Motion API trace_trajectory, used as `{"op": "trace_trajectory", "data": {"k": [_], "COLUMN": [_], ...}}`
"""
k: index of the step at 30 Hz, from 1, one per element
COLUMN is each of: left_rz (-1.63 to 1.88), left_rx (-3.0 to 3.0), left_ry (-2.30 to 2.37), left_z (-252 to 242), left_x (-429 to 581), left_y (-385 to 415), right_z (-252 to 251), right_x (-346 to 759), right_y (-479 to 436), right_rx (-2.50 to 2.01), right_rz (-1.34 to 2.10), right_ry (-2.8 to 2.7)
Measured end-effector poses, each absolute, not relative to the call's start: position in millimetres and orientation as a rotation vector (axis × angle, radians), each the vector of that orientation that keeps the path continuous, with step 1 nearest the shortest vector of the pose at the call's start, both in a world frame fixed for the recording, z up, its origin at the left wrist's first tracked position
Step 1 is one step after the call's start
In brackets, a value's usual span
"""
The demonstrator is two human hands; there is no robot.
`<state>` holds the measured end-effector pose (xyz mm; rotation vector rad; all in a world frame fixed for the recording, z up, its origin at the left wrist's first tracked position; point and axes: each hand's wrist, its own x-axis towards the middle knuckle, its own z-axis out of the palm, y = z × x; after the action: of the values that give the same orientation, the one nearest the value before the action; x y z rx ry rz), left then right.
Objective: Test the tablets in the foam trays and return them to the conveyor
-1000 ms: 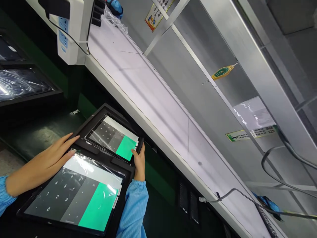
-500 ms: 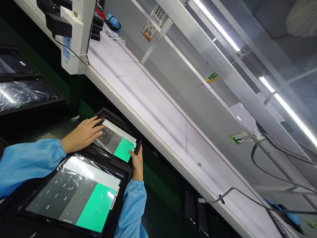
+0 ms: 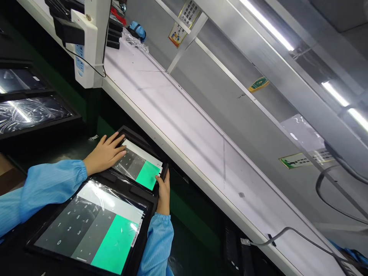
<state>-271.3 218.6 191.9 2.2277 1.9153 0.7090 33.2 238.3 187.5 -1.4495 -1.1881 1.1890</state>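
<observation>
The farther tablet (image 3: 135, 165), in a black tray (image 3: 130, 134), shows a calculator keypad with a green block at its right. My left hand (image 3: 105, 153) lies over its left end, fingers spread, with the fingertips at the screen's edge. At the opposite end, my right hand (image 3: 163, 193) grips the tablet's right edge, thumb on the front by a white label and the other fingers behind, mostly hidden. Closer to me lies a larger-looking tablet (image 3: 89, 226) under glossy film, also showing a calculator. Neither hand is on its screen.
Two dark film-covered tablets (image 3: 31, 113) lie in black trays at left. A white power strip (image 3: 86, 53) is fixed to a post beside the long white shelf (image 3: 184, 126). A grey cable (image 3: 287, 230) hangs across the shelf at lower right.
The whole view has shifted slightly, so the scene sits a little further right and lower. My left fingers are spread a bit wider; the right hand keeps its grip on the tablet's edge.
</observation>
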Motion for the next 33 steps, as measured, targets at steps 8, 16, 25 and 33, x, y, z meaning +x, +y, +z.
{"op": "trace_trajectory", "data": {"k": [8,16,25,33], "left_rz": [0.942,1.021,0.998,0.798], "left_rx": [1.950,1.884,1.911,1.670], "left_ry": [1.894,1.857,1.800,1.820], "left_z": [191,186,198,193], "left_x": [-280,-284,-293,-318], "left_y": [217,217,208,81], "right_z": [201,202,210,215], "right_x": [34,37,17,28], "right_y": [236,231,220,57], "right_rx": [-1.455,-1.452,-1.641,-1.594], "right_rz": [1.244,1.294,1.195,1.322], "right_ry": [-1.323,-1.373,-1.131,-1.255]}}
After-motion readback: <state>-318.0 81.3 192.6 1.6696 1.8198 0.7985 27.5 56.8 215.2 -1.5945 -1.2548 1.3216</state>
